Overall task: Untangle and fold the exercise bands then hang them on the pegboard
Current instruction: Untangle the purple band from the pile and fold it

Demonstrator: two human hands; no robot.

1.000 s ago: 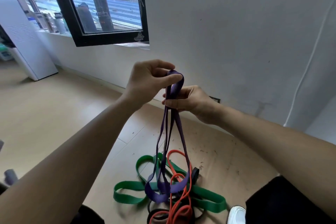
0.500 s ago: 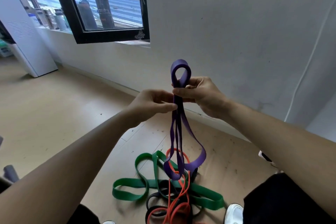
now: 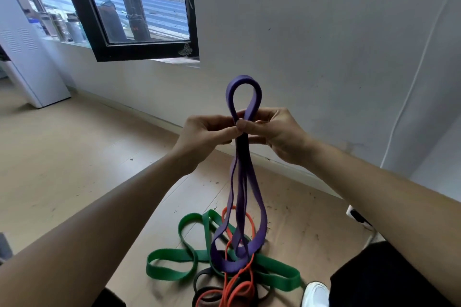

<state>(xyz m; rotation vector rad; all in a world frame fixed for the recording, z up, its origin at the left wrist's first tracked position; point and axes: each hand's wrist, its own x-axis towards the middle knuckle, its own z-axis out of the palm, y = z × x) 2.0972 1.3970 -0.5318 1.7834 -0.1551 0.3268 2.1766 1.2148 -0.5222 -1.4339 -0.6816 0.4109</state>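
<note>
Pinching the purple band (image 3: 243,182) between them, left hand (image 3: 203,138) and right hand (image 3: 277,132) meet mid-loop.

the held band (image 3: 240,197) hung between my left hand (image 3: 203,133) and right hand (image 3: 278,132), above the tangled bands (image 3: 172,255) on the floor (image 3: 62,157).

Black-framed window (image 3: 139,50), white cabinet (image 3: 27,57), white shoe (image 3: 315,294), wood floor (image 3: 62,157).
</note>
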